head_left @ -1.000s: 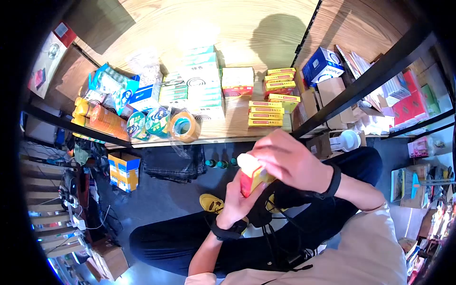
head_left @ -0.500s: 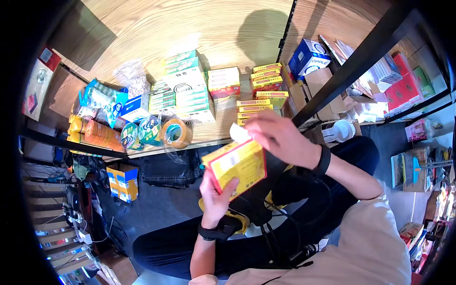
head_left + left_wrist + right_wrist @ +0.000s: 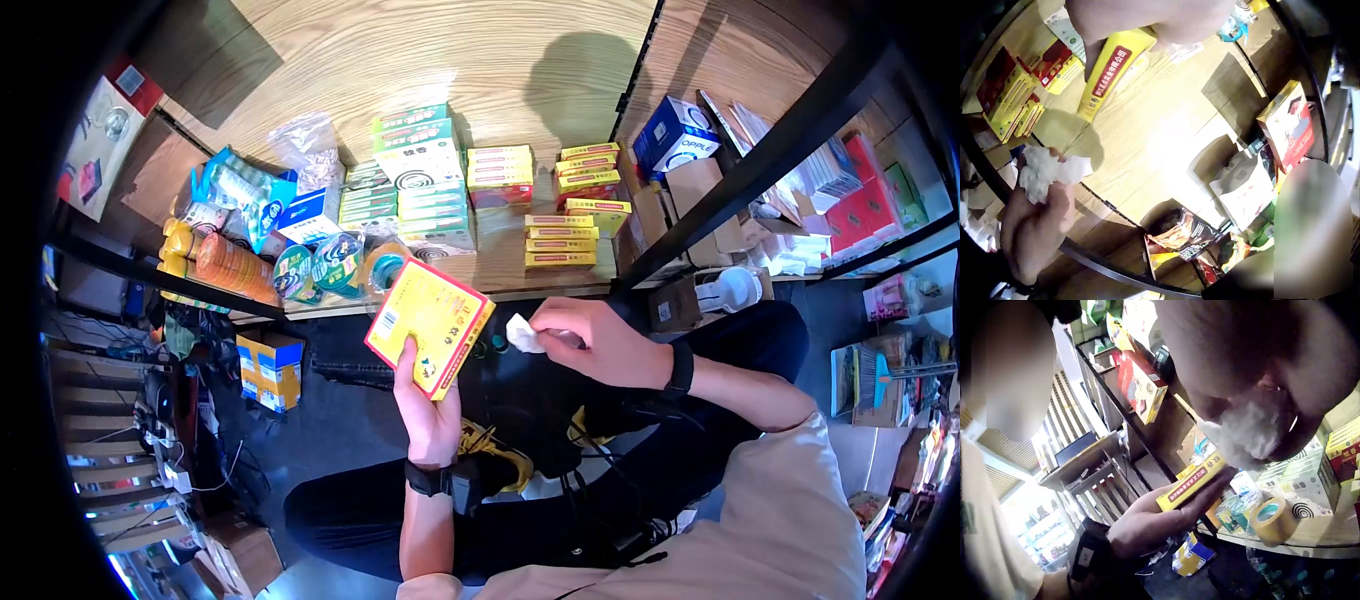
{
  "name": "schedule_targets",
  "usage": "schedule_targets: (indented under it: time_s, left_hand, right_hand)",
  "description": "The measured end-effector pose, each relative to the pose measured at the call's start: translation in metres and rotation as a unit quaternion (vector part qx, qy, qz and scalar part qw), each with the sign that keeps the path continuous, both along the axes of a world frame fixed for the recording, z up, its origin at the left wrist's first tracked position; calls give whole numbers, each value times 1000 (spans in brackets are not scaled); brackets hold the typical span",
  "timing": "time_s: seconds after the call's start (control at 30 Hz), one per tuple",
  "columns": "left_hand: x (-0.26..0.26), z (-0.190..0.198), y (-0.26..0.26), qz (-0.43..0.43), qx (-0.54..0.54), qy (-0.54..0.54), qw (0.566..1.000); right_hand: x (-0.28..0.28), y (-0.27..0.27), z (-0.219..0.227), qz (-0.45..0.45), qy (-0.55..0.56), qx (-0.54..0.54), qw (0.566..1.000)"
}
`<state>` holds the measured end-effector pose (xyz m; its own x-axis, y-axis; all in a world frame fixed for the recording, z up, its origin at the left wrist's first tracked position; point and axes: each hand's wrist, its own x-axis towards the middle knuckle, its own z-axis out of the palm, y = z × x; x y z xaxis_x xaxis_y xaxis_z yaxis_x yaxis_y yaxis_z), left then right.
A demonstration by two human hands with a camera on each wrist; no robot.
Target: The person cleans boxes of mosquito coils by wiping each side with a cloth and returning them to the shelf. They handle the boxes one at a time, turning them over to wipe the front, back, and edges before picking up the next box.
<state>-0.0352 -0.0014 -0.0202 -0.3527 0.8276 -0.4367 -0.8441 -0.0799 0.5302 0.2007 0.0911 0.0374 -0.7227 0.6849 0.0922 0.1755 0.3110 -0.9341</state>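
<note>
My left hand (image 3: pixel 432 425) holds a flat yellow mosquito coil box (image 3: pixel 428 325) with red edges, thumb across its broad printed face. The box is tilted and raised in front of the shelf; its narrow yellow side shows in the right wrist view. To the right of it, my right hand (image 3: pixel 610 345) pinches a crumpled white tissue (image 3: pixel 521 333) between thumb and fingers, apart from the box. In the left wrist view the tissue (image 3: pixel 1044 172) bunches out over the fingertips.
On the wooden shelf stand stacked yellow boxes (image 3: pixel 560 243), green-and-white mosquito coil boxes (image 3: pixel 435 215) and a blue box (image 3: pixel 680 138). A tape roll (image 3: pixel 388 268) lies at the front edge, partly behind the held box. A black post (image 3: pixel 745 185) crosses at right. A cardboard box (image 3: pixel 270 372) sits on the floor.
The box has turned to show its broad face and moved up and left with my left hand. My right hand, with the tissue, has come away from the box and stands apart from it.
</note>
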Motion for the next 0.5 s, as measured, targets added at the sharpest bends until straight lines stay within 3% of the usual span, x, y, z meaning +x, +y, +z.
schedule_targets:
  time_s: [0.07, 0.1, 0.17, 0.2, 0.27, 0.33, 0.5]
  left_hand:
    - [-4, -5, 0, -4, -16, -35, 999]
    - [2, -9, 1, -25, -41, -36, 998]
    - [11, -12, -1, -49, -92, -31, 994]
    - [15, -13, -3, -81, -74, -54, 992]
    - [19, -23, -4, -126, -95, -91, 983]
    - [32, -25, -5, -124, -102, -102, 982]
    - [30, -17, -4, -153, -43, -73, 985]
  right_hand:
    - [3, 5, -13, 4, -37, 105, 994]
    - [5, 6, -13, 8, -37, 105, 994]
    - [5, 8, -10, -27, -132, 266, 954]
    - [2, 7, -8, -21, -133, 267, 954]
    - [-9, 2, -3, 9, -114, 389, 914]
    - [-10, -5, -10, 81, -188, 451, 868]
    - [-13, 8, -27, 101, -183, 478, 853]
